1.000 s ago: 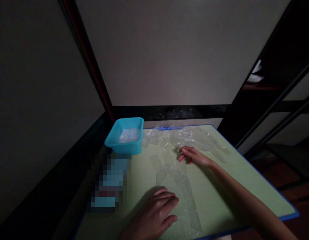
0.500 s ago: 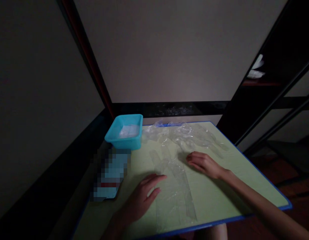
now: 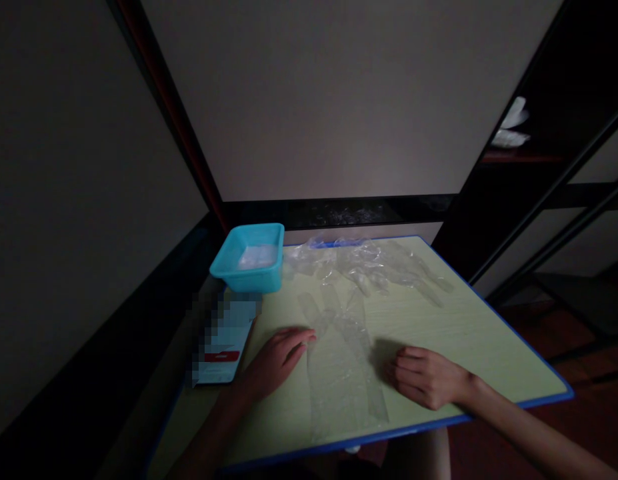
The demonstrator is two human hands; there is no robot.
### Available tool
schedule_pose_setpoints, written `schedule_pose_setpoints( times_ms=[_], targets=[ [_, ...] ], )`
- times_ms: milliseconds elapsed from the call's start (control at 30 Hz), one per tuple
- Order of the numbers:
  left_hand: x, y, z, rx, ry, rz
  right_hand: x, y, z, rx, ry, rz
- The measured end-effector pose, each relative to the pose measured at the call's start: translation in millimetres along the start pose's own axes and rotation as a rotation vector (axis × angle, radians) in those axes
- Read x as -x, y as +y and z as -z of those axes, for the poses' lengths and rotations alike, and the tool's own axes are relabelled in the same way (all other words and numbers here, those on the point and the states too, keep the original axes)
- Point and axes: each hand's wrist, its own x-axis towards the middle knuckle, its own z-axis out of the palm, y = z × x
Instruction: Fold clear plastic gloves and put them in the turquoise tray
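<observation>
A clear plastic disposable glove [image 3: 341, 373] lies flat on the table in front of me, its fingers pointing away. My left hand [image 3: 283, 357] is at its left edge, fingers stretched out and fingertips touching or just over the plastic. To the right of the glove, my right hand [image 3: 426, 377] rests low over the table with its fingers curled in. I see nothing in it, though its fingertips are partly hidden. More crumpled clear gloves [image 3: 379, 263] lie in a loose heap along the far side.
A turquoise plastic basket [image 3: 253, 280] with whitish contents stands at the back left corner. Nearer me lies a partly blurred phone-like slab [image 3: 226, 357] with a lit face. The pale green table [image 3: 469, 340] has a blue rim, with cabinet panels [image 3: 329, 100] behind it.
My right hand has come back toward me, from beside the glove's fingers to beside its lower part. My left hand has shifted slightly left and away from me.
</observation>
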Motion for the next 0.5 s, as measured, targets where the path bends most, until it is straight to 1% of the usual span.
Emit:
schedule_pose_setpoints(
  times_ms=[233,400,500],
  targets=[
    [2.1,-3.8,-6.9,0.024,0.017,0.002,-1.7,3.7,-12.4,0.006,0.074,0.035],
    [2.3,-5.5,-8.7,0.015,0.032,-0.018,-5.3,10.1,-12.5,0.052,0.102,0.095],
    [2.1,-4.7,-8.7,0.013,0.041,-0.026,-8.5,16.0,-13.0,0.071,0.093,0.108]
  ],
)
